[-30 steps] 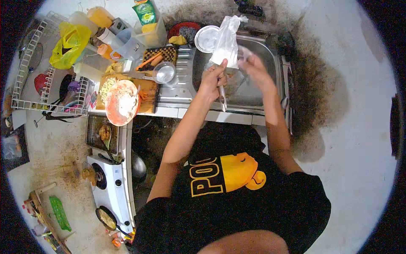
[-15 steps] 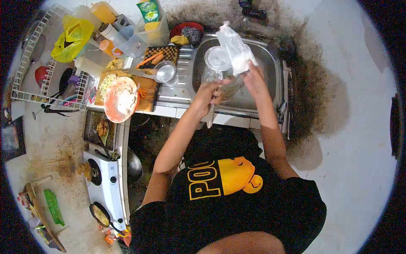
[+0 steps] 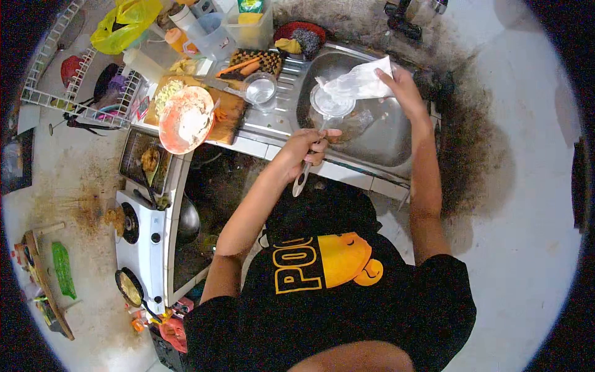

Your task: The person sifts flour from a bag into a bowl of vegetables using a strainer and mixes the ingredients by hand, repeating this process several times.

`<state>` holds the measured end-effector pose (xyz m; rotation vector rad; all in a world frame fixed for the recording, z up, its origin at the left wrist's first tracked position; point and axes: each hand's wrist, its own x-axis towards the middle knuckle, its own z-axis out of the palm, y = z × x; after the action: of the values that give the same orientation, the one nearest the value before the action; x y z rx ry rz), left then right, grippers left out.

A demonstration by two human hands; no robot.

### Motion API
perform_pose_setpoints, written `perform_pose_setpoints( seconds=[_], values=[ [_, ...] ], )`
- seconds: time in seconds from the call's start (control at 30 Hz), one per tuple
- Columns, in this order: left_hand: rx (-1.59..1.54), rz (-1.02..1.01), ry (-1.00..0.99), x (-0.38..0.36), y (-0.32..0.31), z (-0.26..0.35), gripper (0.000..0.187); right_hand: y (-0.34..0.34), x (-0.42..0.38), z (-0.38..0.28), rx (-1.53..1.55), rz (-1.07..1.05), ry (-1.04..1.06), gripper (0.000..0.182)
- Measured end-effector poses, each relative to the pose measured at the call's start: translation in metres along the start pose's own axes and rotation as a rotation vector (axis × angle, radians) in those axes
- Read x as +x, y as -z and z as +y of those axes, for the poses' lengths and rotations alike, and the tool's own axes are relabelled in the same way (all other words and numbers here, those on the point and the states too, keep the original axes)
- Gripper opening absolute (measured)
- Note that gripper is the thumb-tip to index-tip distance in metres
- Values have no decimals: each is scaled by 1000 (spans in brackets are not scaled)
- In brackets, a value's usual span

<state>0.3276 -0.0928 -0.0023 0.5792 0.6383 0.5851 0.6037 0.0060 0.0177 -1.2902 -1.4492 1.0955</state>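
My left hand [image 3: 305,150] is wrapped round the handle of a ladle [image 3: 332,103], whose round bowl is over the sink [image 3: 404,144]. A white plastic bag [image 3: 365,80] is gripped at its right end by my right hand [image 3: 401,90]. The bag lies tilted, its left end low over the ladle's bowl. What is inside the bag and the bowl is too unclear to tell. Some clear plastic shows in the sink below the ladle.
Left of the sink are a clear cup [image 3: 260,89], a cutting board [image 3: 230,118] and an orange bowl [image 3: 186,119] with white powder. A stove [image 3: 144,239] stands further left. Containers [image 3: 249,28] and a red bowl [image 3: 285,30] line the back.
The bag has gone from upright to tilted, its lower left end now over the ladle. My right hand has moved right and up. The whole view has shifted.
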Motion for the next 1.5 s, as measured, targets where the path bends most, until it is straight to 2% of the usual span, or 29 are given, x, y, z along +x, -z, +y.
perform_pose_setpoints(
  seconds=[0.1,0.2,0.27,0.4,0.47,0.6,0.7,0.77,0.87,1.0,1.07,1.1,1.17,1.2,1.27,1.3,1.37,1.4,1.47,1.5],
  values=[
    [-28,-26,33,1,1,-4,32,-4,-1,-34,-139,-71,-8,35],
    [-68,-48,57,4,2,-8,32,-10,-1,-46,-250,-64,102,36],
    [-82,-47,68,4,2,-9,32,-12,2,-46,-381,-15,269,39],
    [-10,-15,63,6,2,-7,34,-11,1,-57,-448,-60,253,45],
    [18,-13,58,7,2,-8,36,-6,5,-53,-655,35,409,50],
    [4,7,61,6,0,-8,34,-4,5,-53,-612,55,401,49],
    [-11,4,53,8,2,-9,33,-4,-6,-79,-477,-55,341,45],
    [-33,-7,52,7,4,-10,32,-2,-8,-81,-522,-18,188,43],
    [-63,-7,71,6,2,-10,32,-3,-11,-91,-399,-42,240,36],
    [23,31,35,3,-2,-9,35,4,0,-55,-395,-17,277,34],
    [30,50,32,2,-1,-10,35,4,-8,-54,-185,-3,194,33],
    [57,36,-1,1,2,-11,36,10,-4,-42,-183,-6,195,33],
    [87,23,-35,-3,5,-9,36,23,5,6,235,-18,-84,30],
    [94,38,-39,-7,6,-8,33,21,4,25,235,-20,-82,30],
    [103,58,-45,-15,7,-7,30,13,4,62,716,67,-316,25],
    [136,83,-47,-18,8,-6,30,8,4,79,718,61,-315,25],
    [169,118,-51,-26,8,-5,30,-2,2,113,992,-36,-460,26],
    [176,144,-44,-31,8,-4,30,-4,1,128,994,-42,-464,26],
    [184,175,-37,-38,8,-5,30,-8,-3,154,1174,-60,-607,26],
    [196,199,-32,-41,9,-6,30,-10,-8,160,1160,27,-672,23]
  ],
)
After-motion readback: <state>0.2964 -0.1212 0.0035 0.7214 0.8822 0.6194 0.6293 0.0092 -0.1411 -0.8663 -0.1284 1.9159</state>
